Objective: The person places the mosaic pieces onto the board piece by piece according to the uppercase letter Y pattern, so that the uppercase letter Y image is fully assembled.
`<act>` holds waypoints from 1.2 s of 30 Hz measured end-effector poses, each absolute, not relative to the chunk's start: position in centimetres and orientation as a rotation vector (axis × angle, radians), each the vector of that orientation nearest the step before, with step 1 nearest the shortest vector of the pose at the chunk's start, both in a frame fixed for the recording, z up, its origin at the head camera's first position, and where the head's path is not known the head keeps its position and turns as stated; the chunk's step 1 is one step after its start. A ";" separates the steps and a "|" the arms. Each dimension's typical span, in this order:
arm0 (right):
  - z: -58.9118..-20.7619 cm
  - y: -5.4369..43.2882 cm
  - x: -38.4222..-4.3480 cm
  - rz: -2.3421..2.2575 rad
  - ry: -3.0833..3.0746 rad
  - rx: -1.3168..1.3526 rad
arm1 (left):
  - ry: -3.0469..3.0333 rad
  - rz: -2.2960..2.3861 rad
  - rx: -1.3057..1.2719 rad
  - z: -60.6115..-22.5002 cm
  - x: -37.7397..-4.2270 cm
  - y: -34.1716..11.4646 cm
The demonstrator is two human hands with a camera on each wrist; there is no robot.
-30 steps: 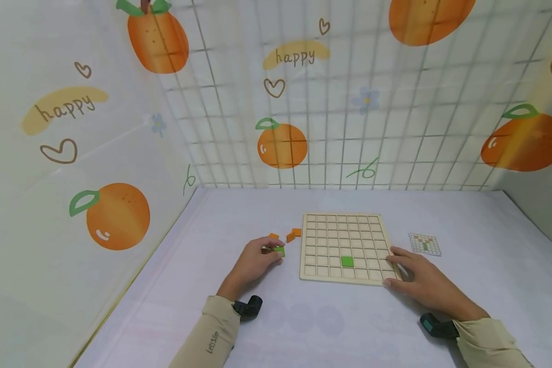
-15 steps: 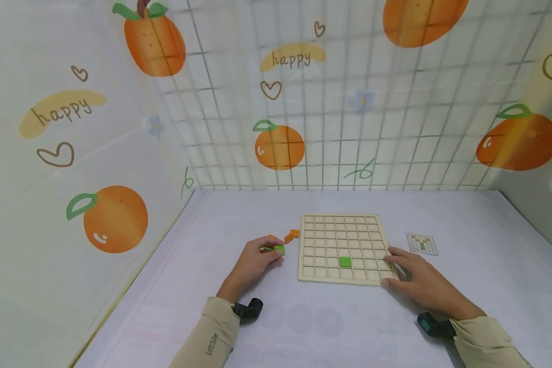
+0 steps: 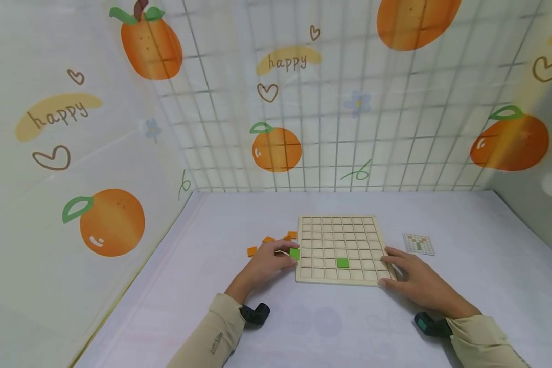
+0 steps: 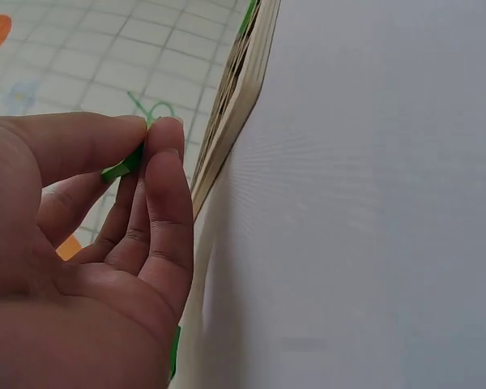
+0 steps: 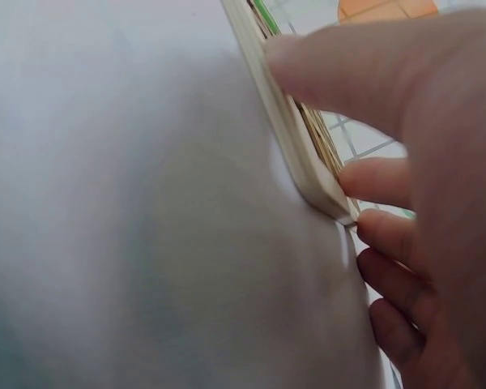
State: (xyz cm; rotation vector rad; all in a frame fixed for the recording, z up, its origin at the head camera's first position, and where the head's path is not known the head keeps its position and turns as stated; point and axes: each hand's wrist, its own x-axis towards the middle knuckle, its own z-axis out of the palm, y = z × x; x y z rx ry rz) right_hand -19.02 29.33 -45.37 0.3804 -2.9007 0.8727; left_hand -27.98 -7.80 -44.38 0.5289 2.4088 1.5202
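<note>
My left hand (image 3: 269,263) pinches a small green square tile (image 3: 295,254) between thumb and fingers, at the left edge of a pale wooden grid board (image 3: 322,236). In the left wrist view the fingers largely cover the green tile (image 4: 123,168). Another green tile (image 3: 342,262) lies in a cell of the board's lower middle. My right hand (image 3: 414,276) holds the board by its near right corner, the thumb at the near edge and fingers at the right side. In the right wrist view the thumb lies over the board's rim (image 5: 287,138).
Several orange tiles (image 3: 252,251) lie loose beyond and left of my left hand. Right of the board is a small pattern card (image 3: 418,244) with a printed grid. A white curtain with printed oranges (image 3: 276,150) rises behind the table (image 3: 303,327).
My left hand has moved right with the green tile, from beside the orange tiles to the board's left edge, uncovering more orange tiles. My right hand stays at the board's corner.
</note>
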 end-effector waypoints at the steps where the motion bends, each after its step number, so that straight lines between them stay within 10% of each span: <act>1: -45.4 29.3 -19.0 0.869 -2.905 0.374 | 2.409 1.520 0.532 -44.3 -28.0 -7.7; 36: -45.3 29.2 -19.0 0.862 -2.920 0.355 | 2.140 1.591 0.532 -44.1 -29.4 -2.3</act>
